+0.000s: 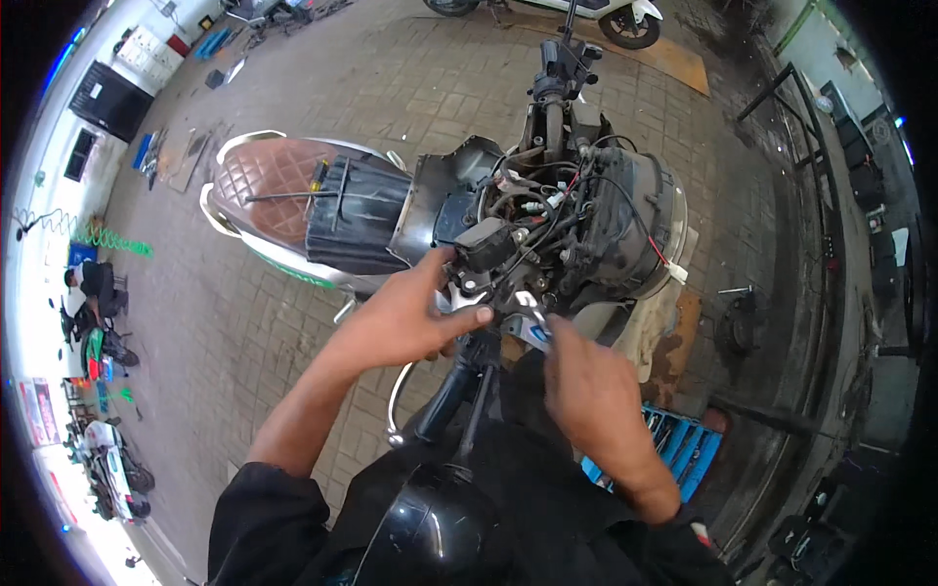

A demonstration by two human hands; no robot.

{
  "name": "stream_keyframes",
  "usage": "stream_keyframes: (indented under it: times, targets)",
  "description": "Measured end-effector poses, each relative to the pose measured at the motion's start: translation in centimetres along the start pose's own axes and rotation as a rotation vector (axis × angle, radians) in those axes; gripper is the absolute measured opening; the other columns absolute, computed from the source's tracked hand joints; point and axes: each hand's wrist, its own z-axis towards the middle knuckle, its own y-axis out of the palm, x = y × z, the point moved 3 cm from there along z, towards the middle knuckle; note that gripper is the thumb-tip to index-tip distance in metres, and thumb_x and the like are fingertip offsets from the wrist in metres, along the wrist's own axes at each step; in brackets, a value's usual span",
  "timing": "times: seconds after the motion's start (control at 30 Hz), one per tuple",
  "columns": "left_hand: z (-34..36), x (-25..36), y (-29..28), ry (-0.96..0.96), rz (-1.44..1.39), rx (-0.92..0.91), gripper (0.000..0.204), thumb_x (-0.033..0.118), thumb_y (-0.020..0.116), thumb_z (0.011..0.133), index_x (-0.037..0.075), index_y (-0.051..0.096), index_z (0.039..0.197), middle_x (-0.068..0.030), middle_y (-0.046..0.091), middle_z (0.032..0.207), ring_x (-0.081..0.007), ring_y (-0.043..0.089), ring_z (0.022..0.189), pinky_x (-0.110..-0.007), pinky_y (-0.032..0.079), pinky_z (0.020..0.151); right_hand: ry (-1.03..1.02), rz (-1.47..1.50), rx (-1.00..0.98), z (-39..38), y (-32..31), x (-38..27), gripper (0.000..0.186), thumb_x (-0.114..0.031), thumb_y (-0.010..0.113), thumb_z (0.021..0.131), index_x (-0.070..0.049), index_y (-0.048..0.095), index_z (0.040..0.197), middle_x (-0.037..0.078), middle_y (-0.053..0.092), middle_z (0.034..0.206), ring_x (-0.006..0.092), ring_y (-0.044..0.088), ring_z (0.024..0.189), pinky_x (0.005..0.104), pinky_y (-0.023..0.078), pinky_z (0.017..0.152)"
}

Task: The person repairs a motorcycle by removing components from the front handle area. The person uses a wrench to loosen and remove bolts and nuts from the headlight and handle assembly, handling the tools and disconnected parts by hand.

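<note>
A partly stripped scooter stands before me, and its near handlebar (451,396) points toward my body. My left hand (396,317) is closed around the inner part of that handlebar, by a black brake reservoir (484,244) and a silver bracket (470,295). Its thumb lies across the top, while the other fingers are partly hidden below. Closed on a silver wrench (528,301), my right hand (591,386) is just right of the bar and slightly blurred. The wrench's head is near the bracket; whether it sits on a bolt I cannot tell.
Exposed wiring (547,200) fills the scooter's front. A long T-shaped tool (342,190) lies across the black cover and brown seat (269,186). On the right are a blue tool tray (699,459) and a metal rack (816,146). A person (96,288) sits far left.
</note>
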Motion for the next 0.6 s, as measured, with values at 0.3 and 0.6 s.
stream_keyframes:
  times: [0.3,0.6]
  targets:
    - [-1.3,-5.5,2.9,0.340,-0.448,-0.044,0.084,0.015,0.077,0.090,-0.002,0.026,0.155,-0.0241,0.058,0.132,-0.0192,0.064,0.104,-0.032,0.054,0.086,0.370,0.655,0.150,-6.0,-0.8,10.6,0.034,-0.021,0.056,0.101,0.003,0.057,0.125,0.022,0.068,0.102,0.0222,0.065,0.092,0.0397,0.050,0.082]
    - [-2.6,-1.1,3.2,0.331,-0.504,0.108,0.080,0.012,0.079,0.087,-0.002,0.035,0.152,-0.0203,0.061,0.131,-0.0190,0.060,0.115,-0.033,0.051,0.096,0.378,0.768,-0.105,-11.4,2.8,13.8,0.030,-0.025,0.057,0.101,0.004,0.059,0.107,0.016,0.060,0.086,0.0194,0.056,0.082,0.0363,0.048,0.077]
